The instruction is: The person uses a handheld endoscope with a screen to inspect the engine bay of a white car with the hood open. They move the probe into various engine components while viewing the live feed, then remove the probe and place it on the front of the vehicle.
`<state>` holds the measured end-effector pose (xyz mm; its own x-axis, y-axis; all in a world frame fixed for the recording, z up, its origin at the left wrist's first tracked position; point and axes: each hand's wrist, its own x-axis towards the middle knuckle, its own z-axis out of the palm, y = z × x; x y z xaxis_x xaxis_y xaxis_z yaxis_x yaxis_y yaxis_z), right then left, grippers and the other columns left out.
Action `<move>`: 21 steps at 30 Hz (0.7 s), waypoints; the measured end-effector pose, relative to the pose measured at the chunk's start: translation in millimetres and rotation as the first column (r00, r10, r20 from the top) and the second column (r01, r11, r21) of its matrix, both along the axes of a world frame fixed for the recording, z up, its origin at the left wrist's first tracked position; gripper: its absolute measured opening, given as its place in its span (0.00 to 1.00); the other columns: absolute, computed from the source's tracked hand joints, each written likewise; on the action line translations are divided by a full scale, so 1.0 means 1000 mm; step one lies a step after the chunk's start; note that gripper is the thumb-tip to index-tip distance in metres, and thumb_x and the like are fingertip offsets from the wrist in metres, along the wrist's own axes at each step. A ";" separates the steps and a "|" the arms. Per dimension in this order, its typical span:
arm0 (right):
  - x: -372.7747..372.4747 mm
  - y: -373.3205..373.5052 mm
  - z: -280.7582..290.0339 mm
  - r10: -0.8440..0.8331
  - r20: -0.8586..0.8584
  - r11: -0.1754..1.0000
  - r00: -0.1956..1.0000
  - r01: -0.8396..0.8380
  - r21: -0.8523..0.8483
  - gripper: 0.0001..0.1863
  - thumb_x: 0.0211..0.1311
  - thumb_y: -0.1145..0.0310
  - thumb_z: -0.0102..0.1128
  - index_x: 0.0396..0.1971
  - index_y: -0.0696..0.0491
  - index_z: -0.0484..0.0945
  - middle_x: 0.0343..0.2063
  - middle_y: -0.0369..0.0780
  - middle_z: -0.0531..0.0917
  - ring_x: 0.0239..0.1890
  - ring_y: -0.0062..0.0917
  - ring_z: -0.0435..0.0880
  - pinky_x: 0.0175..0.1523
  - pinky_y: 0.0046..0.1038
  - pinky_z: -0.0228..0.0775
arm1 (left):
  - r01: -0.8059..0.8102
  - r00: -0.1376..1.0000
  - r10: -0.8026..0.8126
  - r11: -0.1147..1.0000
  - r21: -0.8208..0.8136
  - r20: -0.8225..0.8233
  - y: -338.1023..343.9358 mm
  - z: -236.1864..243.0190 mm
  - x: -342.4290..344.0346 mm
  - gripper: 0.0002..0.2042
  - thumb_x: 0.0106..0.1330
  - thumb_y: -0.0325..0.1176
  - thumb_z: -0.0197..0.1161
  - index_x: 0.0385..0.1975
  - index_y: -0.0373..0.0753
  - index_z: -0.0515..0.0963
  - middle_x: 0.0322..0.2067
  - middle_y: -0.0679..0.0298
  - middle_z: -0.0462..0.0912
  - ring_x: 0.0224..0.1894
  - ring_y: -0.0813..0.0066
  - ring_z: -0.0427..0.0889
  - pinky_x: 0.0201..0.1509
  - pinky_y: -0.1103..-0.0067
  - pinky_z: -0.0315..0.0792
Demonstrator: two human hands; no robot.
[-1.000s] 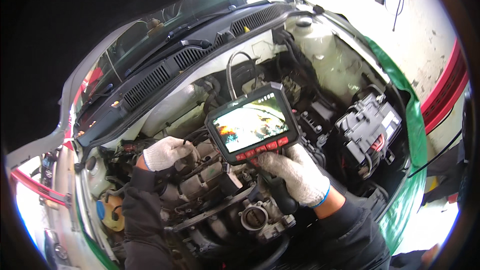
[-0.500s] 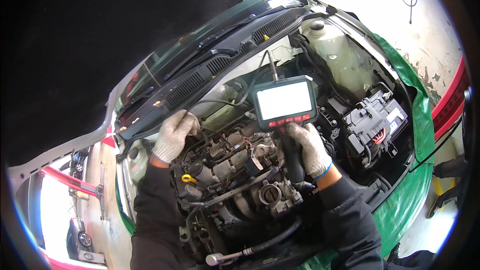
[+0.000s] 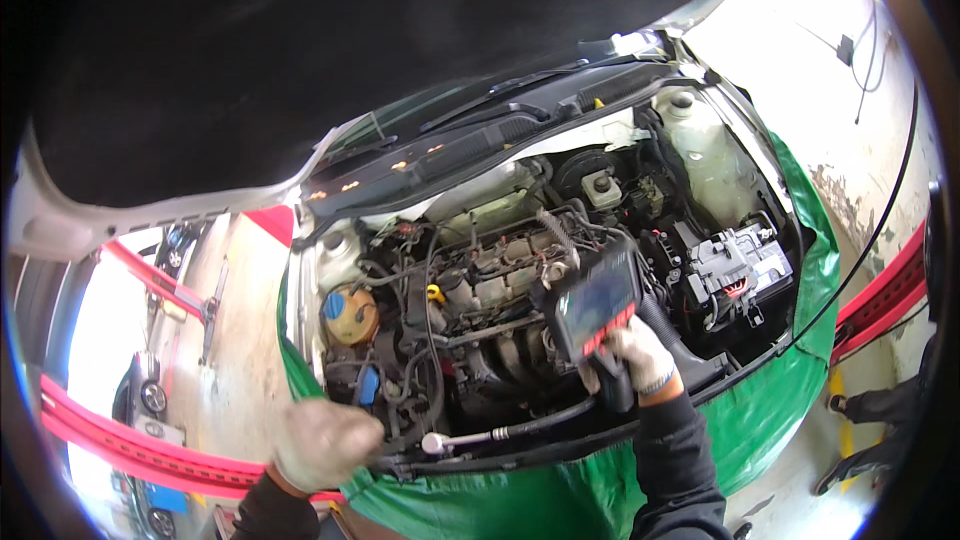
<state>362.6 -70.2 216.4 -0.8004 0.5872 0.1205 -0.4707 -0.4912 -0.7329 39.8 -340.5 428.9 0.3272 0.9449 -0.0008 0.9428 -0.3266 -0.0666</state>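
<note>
My gloved right hand (image 3: pixel 640 355) is closed around the grip of a handheld inspection camera, a black unit with red buttons and a screen (image 3: pixel 598 305), above the right side of the engine (image 3: pixel 500 290). Its screen looks dark and tilted. A coiled spring sleeve (image 3: pixel 556 228) shows at its top. My gloved left hand (image 3: pixel 328 443) is over the front left corner of the car, smeared by motion, so its fingers cannot be made out. A thin black cable (image 3: pixel 430 310) hangs across the engine's left side; whether it reaches that hand cannot be told.
A ratchet wrench (image 3: pixel 460 440) lies along the front of the engine bay. The battery (image 3: pixel 735 270) is at the right, a yellowed fluid tank (image 3: pixel 352 315) at the left. Green covers (image 3: pixel 500 500) drape the front and fenders. The raised hood (image 3: pixel 330 70) hangs overhead. A person's legs (image 3: pixel 870 430) stand right.
My left hand has moved from the rear left of the engine to the front left corner. The inspection camera has come lower and tilted; its bright screen now looks dark. The view has shifted too.
</note>
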 end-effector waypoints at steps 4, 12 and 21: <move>0.018 -0.078 -0.006 0.262 0.070 0.961 0.963 -0.253 -0.115 0.27 0.65 0.67 0.71 0.62 0.63 0.80 0.38 0.43 0.89 0.30 0.30 0.87 0.38 0.31 0.80 | 0.231 0.970 -0.228 0.973 0.023 -0.087 -0.102 -0.066 0.032 0.14 0.62 0.38 0.67 0.48 0.52 0.86 0.27 0.76 0.76 0.25 0.79 0.79 0.27 0.76 0.72; -0.005 -0.214 -0.044 0.294 0.505 0.953 0.812 -0.289 -0.089 0.19 0.73 0.63 0.76 0.58 0.56 0.86 0.41 0.38 0.92 0.38 0.24 0.89 0.45 0.28 0.82 | 0.006 0.999 0.000 0.990 -0.143 0.043 -0.235 -0.179 0.029 0.22 0.64 0.37 0.66 0.59 0.56 0.87 0.33 0.71 0.79 0.34 0.71 0.82 0.40 0.70 0.74; -0.064 -0.329 -0.095 -0.080 0.641 0.996 0.764 0.036 0.082 0.20 0.77 0.56 0.73 0.54 0.58 0.89 0.43 0.36 0.92 0.44 0.20 0.87 0.53 0.29 0.79 | -0.240 0.964 0.247 0.968 -0.071 0.103 -0.286 -0.277 -0.025 0.13 0.67 0.40 0.72 0.50 0.52 0.86 0.42 0.64 0.82 0.49 0.60 0.85 0.53 0.63 0.78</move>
<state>298.8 -399.7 121.1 -0.6678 0.6442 -0.3728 0.0953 -0.4228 -0.9012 14.8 -626.1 152.2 0.0885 0.9955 -0.0339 0.9948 -0.0866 0.0539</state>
